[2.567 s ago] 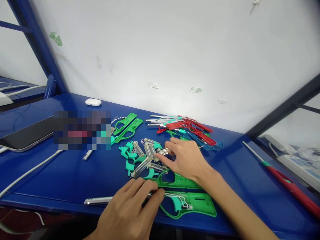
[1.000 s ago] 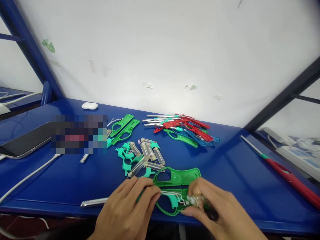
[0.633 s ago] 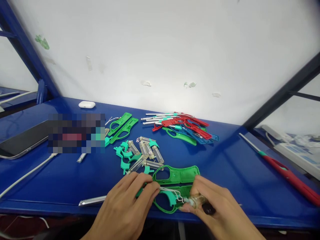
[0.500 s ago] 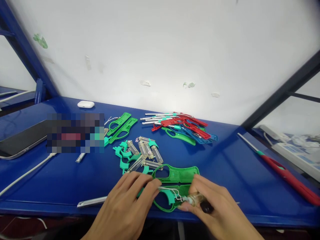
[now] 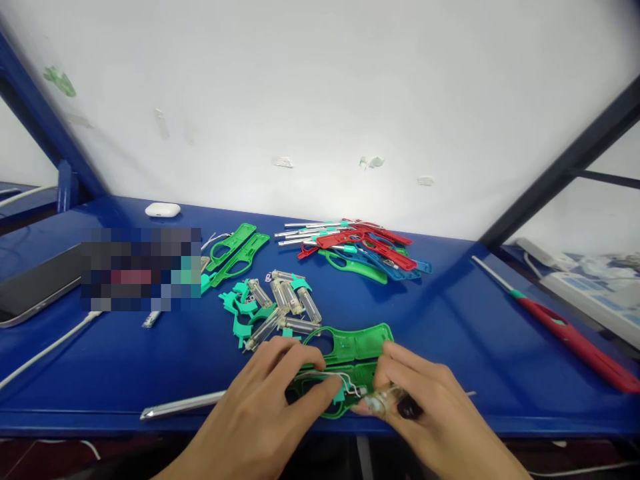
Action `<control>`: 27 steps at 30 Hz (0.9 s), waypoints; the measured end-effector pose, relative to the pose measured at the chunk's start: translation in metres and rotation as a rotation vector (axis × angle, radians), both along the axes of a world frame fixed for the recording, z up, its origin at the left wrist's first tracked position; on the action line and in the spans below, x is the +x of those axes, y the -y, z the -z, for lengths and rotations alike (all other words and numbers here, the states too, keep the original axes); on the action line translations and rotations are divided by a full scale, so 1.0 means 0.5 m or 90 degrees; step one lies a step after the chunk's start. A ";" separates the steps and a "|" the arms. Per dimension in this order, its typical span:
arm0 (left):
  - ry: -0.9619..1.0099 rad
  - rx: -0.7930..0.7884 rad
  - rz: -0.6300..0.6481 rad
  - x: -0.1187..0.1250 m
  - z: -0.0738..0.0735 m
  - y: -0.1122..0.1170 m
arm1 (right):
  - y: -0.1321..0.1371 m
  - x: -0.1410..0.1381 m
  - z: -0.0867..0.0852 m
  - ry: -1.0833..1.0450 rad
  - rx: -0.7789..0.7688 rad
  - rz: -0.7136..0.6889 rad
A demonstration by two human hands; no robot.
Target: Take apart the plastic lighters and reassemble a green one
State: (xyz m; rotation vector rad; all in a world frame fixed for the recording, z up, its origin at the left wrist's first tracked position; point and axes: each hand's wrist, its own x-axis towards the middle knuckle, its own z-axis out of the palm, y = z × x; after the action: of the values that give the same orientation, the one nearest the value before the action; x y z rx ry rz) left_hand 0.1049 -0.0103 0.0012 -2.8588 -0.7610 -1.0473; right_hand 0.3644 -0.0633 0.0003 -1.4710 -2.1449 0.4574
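My left hand [image 5: 270, 407] grips the front of a green plastic lighter shell [image 5: 327, 390] at the near edge of the blue table [image 5: 450, 333]; a silver metal tube [image 5: 180, 405] sticks out to its left. My right hand [image 5: 425, 407] pinches a clear gas cylinder [image 5: 383, 400] with white wires and presses it against the shell's rear. A second green shell half [image 5: 355, 341] lies just behind, touching the first.
Several clear cylinders with teal triggers [image 5: 273, 307] lie behind the hands. Green shell halves [image 5: 235, 250] sit at the back left, a pile of red, blue and green lighters [image 5: 360, 247] at the back. A red long lighter [image 5: 565, 330], white earbud case [image 5: 163, 210], tablet [image 5: 30, 287] and white cable [image 5: 45, 350].
My right hand left the pile of cylinders and came to the near green shell with one cylinder. Both hands have since shifted slightly left and closer together on the shell.
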 end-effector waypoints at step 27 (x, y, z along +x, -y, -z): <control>-0.198 -0.087 0.115 0.001 -0.036 -0.046 | -0.003 -0.001 0.003 0.041 0.048 -0.001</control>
State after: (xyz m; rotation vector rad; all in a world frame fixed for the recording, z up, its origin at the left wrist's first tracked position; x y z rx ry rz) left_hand 0.1055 0.0129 0.0190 -3.1458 -0.5810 -0.5546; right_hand 0.3641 -0.0620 -0.0014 -1.4612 -2.1897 0.3306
